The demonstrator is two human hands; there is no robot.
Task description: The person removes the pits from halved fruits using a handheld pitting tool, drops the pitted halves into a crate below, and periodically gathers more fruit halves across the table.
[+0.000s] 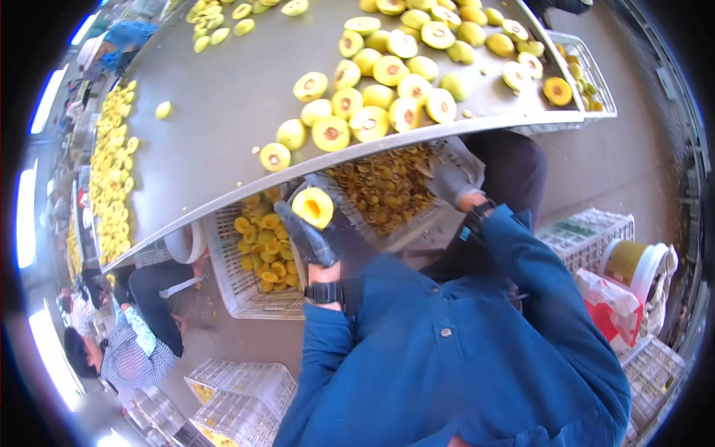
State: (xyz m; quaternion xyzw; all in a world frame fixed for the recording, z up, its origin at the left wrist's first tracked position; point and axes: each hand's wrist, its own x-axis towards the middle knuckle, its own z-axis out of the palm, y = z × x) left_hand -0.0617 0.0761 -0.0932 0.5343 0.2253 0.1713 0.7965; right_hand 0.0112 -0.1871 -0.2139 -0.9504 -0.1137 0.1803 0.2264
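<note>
My left hand [307, 237], in a dark glove, holds a yellow fruit half [313, 208] with its hollow facing up, just below the table's edge. My right hand [451, 183], in a grey glove, is over the right side of a crate of brown pits [387, 182]; its fingers are blurred and I cannot make out whether they hold anything. Left of my left hand, a white crate [232, 279] contains hollowed yellow fruit pieces [272, 249]. Many cut fruit halves [370, 124] lie on the metal table [216, 112], several with pits showing.
The table's metal rim [447, 128] runs above both hands. A crate with fruit [599, 74] stands beyond the right corner. Stacked crates [249, 387], a bucket [640, 268] and a red-and-white bag [611, 302] are on the floor. A co-worker [138, 350] sits at the left.
</note>
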